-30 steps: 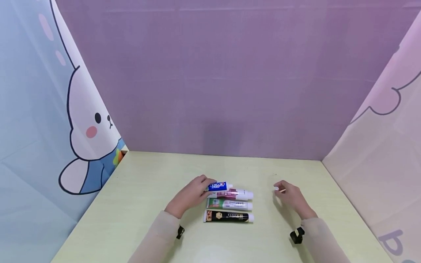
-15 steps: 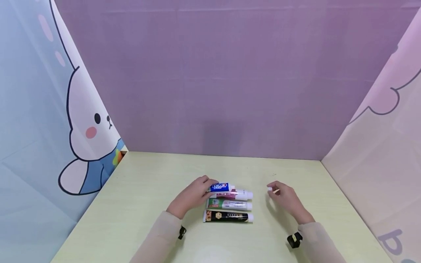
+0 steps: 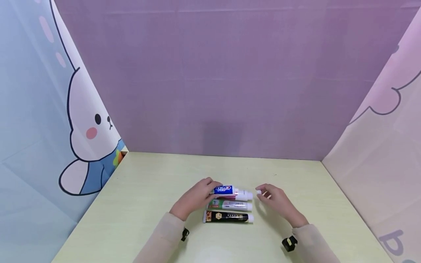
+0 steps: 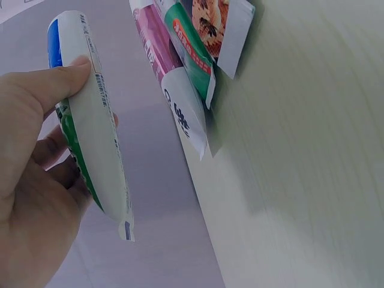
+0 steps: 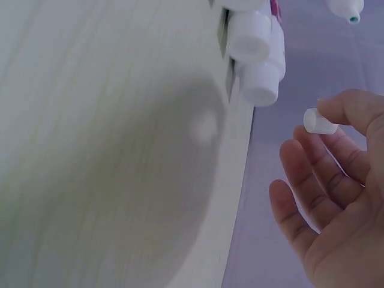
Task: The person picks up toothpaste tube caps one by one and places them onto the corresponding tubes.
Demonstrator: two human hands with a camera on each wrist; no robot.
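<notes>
My left hand (image 3: 195, 199) grips a blue, white and green toothpaste tube (image 3: 223, 190), held above the row of tubes. In the left wrist view, the thumb presses the white side of that tube (image 4: 96, 132). Its bare nozzle (image 5: 353, 17) shows at the top of the right wrist view, with no cap on it. My right hand (image 3: 277, 201) pinches a small white cap (image 5: 320, 122) between thumb and fingertips, a short way right of the nozzle. The other fingers of the right hand are spread and bent slightly.
Below the hands, a pink and white tube (image 3: 242, 195), a green and silver tube (image 3: 235, 205) and a black tube (image 3: 228, 217) lie side by side on the pale table (image 3: 158, 168), white caps to the right. A purple cloth (image 3: 230, 80) hangs behind.
My right hand has moved left with the cap, closer to the held tube. My left hand has shifted slightly right and nearer with the tube.
</notes>
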